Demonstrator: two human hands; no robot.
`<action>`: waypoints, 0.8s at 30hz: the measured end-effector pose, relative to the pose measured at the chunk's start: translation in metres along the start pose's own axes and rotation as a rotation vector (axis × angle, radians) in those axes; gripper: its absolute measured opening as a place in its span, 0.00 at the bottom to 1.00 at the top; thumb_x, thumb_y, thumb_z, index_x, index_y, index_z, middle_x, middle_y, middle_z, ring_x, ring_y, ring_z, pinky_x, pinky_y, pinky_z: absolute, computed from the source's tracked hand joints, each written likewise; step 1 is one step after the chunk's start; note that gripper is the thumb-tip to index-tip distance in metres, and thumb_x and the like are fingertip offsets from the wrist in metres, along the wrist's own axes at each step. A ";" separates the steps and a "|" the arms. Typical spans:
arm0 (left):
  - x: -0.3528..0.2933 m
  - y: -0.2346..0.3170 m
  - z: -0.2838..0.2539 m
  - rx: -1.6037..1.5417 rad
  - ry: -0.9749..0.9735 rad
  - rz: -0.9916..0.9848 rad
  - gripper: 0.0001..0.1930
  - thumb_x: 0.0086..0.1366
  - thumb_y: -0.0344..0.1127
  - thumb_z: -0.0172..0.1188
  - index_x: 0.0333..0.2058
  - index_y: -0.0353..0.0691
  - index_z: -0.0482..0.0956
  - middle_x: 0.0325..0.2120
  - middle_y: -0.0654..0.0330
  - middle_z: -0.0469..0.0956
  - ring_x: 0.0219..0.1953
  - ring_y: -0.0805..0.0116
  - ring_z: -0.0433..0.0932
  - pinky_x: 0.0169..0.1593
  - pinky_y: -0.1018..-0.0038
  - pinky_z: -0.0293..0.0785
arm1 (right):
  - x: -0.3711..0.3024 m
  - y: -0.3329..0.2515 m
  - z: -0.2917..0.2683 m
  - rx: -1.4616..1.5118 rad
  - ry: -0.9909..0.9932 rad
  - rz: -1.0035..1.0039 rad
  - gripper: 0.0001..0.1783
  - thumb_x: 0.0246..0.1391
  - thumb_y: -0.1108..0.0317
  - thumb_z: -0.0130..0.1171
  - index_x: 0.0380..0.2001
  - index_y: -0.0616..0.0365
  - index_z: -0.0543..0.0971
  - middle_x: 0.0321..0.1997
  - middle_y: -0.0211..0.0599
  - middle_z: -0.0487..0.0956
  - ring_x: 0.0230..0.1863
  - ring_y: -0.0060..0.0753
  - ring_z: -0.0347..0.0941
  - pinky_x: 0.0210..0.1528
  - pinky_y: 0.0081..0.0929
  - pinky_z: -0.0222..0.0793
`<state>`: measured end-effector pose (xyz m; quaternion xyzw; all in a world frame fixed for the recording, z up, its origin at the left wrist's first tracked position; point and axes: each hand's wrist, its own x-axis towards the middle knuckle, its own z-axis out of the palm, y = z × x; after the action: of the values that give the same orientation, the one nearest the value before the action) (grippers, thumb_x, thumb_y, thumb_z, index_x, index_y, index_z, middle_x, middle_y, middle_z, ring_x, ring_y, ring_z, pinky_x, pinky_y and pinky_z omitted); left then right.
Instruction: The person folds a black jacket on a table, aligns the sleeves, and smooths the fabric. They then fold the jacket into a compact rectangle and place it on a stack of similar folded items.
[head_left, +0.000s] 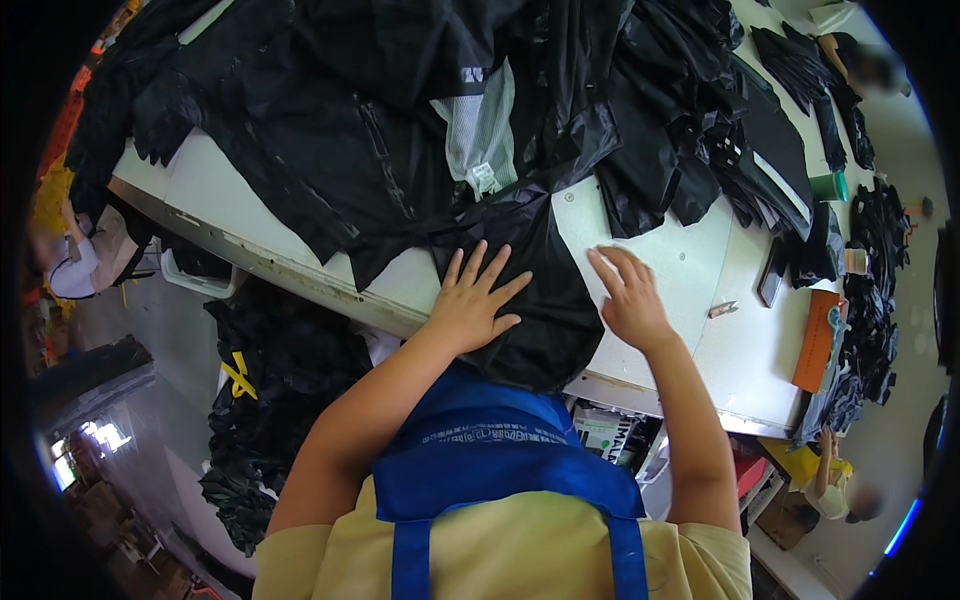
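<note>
A black jacket [320, 130] of thin, slightly shiny cloth is spread over the work table, with a pale mesh lining [480, 125] showing at its middle. One black panel [548, 310] of it hangs over the near table edge, against my blue apron. My left hand [472, 305] lies flat on that panel with its fingers spread. Just right of the panel, my right hand [634, 303] rests over the white tabletop by the cloth's edge. Its fingers are stretched and slightly bent, with nothing seen in them.
On the white table [690, 275] lie a small thread snip-like tool [722, 309], a phone [772, 272], an orange box [818, 342] and a green roll [828, 187]. Black garments [285, 370] are heaped below the left edge. People [78, 262] work at both sides.
</note>
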<state>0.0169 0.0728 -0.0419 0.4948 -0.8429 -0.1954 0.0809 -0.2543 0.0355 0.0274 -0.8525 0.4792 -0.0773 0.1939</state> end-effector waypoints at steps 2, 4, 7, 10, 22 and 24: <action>-0.002 0.002 0.001 0.015 0.020 -0.014 0.33 0.61 0.59 0.55 0.65 0.66 0.61 0.71 0.58 0.45 0.72 0.47 0.40 0.69 0.46 0.36 | -0.019 0.000 -0.003 -0.286 -0.179 -0.121 0.38 0.42 0.70 0.62 0.61 0.39 0.69 0.66 0.36 0.65 0.71 0.44 0.53 0.67 0.46 0.52; -0.001 0.003 0.002 0.006 0.049 -0.016 0.31 0.62 0.58 0.55 0.64 0.66 0.63 0.70 0.57 0.46 0.72 0.48 0.41 0.70 0.47 0.36 | -0.017 -0.011 0.001 -0.138 -0.278 -0.324 0.37 0.36 0.69 0.66 0.56 0.40 0.73 0.65 0.33 0.67 0.70 0.42 0.54 0.68 0.44 0.54; 0.001 -0.004 -0.002 -0.062 0.002 -0.023 0.29 0.64 0.55 0.54 0.63 0.63 0.65 0.69 0.56 0.52 0.71 0.51 0.43 0.70 0.49 0.36 | 0.008 0.003 0.032 0.381 -0.244 -0.169 0.16 0.38 0.66 0.66 0.36 0.52 0.82 0.39 0.40 0.81 0.46 0.45 0.75 0.48 0.37 0.71; -0.002 0.000 -0.021 -0.671 0.294 -0.235 0.19 0.62 0.44 0.57 0.52 0.49 0.74 0.54 0.53 0.67 0.59 0.52 0.62 0.63 0.56 0.55 | 0.033 -0.011 0.044 0.311 -0.236 0.271 0.15 0.51 0.55 0.62 0.34 0.54 0.78 0.33 0.46 0.80 0.36 0.52 0.76 0.40 0.42 0.71; -0.014 0.019 0.006 -0.133 0.149 0.008 0.10 0.56 0.41 0.62 0.33 0.43 0.82 0.27 0.59 0.78 0.34 0.59 0.77 0.39 0.67 0.68 | 0.014 -0.031 0.032 -0.052 0.114 -0.298 0.30 0.41 0.60 0.69 0.51 0.49 0.76 0.51 0.30 0.75 0.58 0.38 0.65 0.60 0.41 0.57; -0.008 0.007 -0.005 -0.416 0.041 -0.120 0.11 0.57 0.42 0.63 0.34 0.43 0.83 0.30 0.59 0.82 0.37 0.58 0.79 0.41 0.65 0.70 | 0.014 -0.018 0.039 -0.013 0.013 -0.293 0.23 0.44 0.62 0.66 0.47 0.47 0.79 0.46 0.27 0.78 0.54 0.36 0.68 0.59 0.38 0.58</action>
<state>0.0171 0.0817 -0.0337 0.5205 -0.7516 -0.3597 0.1866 -0.2202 0.0418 -0.0021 -0.9140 0.3515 -0.1073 0.1719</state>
